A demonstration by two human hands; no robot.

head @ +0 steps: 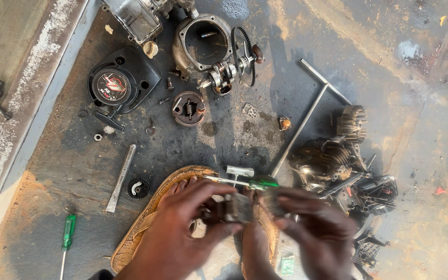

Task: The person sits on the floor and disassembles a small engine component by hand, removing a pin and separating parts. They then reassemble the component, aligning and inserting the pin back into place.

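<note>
small metal part between both hands

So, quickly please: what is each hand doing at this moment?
Left hand: closed on a small grey metal part.
Right hand: fingers curled at the same part; blurred, so its grip cannot be told.

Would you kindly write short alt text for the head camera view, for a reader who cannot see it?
Both hands, left hand and right hand, grip a small metal engine part above sandalled feet on an oily concrete floor. Dismantled engine pieces lie around: a black recoil starter cover, a crankcase, a T-handle wrench and a green-handled screwdriver.
</note>
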